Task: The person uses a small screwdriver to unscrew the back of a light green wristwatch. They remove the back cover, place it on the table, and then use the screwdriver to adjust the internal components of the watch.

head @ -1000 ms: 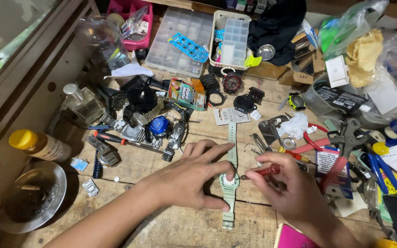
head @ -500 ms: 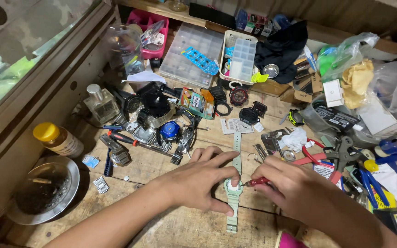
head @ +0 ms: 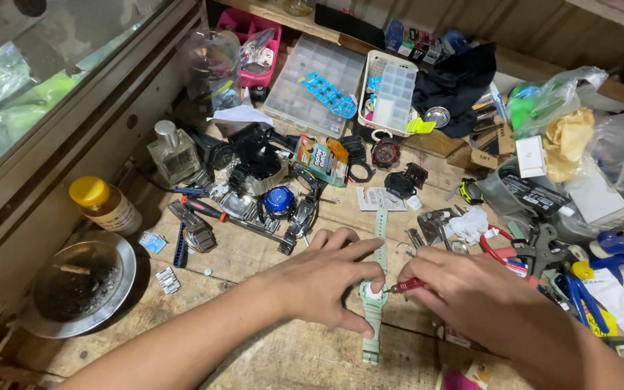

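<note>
Pale green resin formed the watch (head: pixel 374 303), which lay lengthwise on the wooden worktop (head: pixel 254 253) between the two hands. Its case and dial were largely hidden under the left thumb and fingers, so the face could not be read. One strap ran up toward the clutter and remained fully visible; the other strap ran down toward the near edge and ended at a buckle. The left hand (head: pixel 319 282) pressed down on the watch, its grip closed around the case from the side. The right hand (head: pixel 471 296) held a red-handled tool (head: pixel 407 286), fingers pinched together on the handle, with the metal tip touching the case edge. The tip type was too small to determine. The right forearm was cut off at the frame's lower right corner. Beyond the hands, dark watch parts and metal bracelet pieces overlapped and were hard to separate. A metal dish (head: pixel 81 289) sat at the left, near a yellow-capped bottle (head: pixel 105 205).
</note>
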